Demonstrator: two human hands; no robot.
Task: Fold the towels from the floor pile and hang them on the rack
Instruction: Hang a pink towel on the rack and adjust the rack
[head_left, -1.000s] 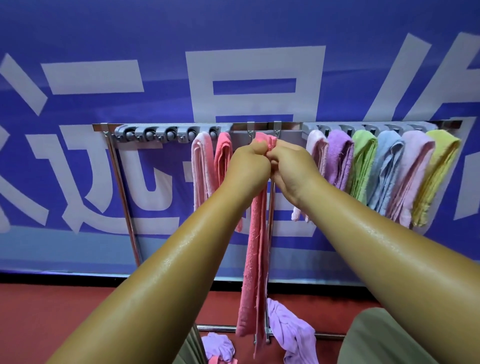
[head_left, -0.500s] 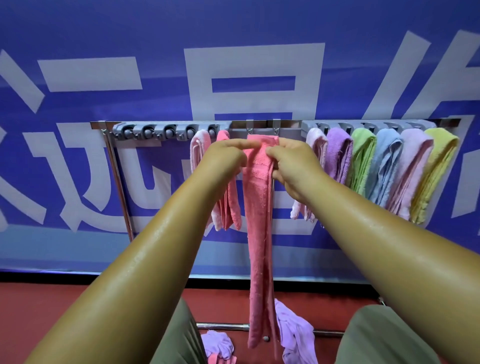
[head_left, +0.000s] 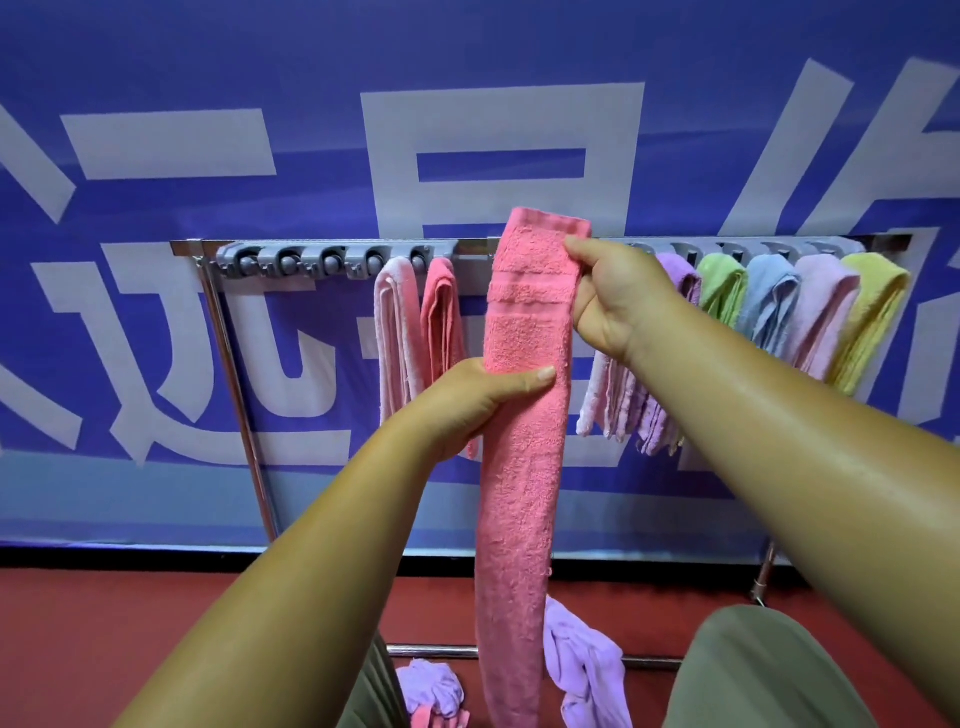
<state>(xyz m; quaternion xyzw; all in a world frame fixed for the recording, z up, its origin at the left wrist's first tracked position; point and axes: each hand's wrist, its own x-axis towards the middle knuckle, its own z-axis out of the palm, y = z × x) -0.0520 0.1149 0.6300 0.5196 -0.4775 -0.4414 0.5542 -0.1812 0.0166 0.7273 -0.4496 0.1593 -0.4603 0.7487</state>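
Head view: the folded pink towel (head_left: 524, 467) is hanging as a long narrow strip in front of the rack (head_left: 332, 260), its top edge rising above the rail and its lower end running out of frame over the floor pile (head_left: 582, 670). The right hand (head_left: 618, 306) is pinching the strip's upper right edge with closed fingers. The left hand (head_left: 478, 400) is gripping it lower down, with the thumb lying across the front. Behind the strip, a gap is showing between the coral towel (head_left: 441, 317) on the left and the purple towel (head_left: 680, 275) on the right. Four grey clips (head_left: 311, 260) at the rail's left end are showing uncovered.
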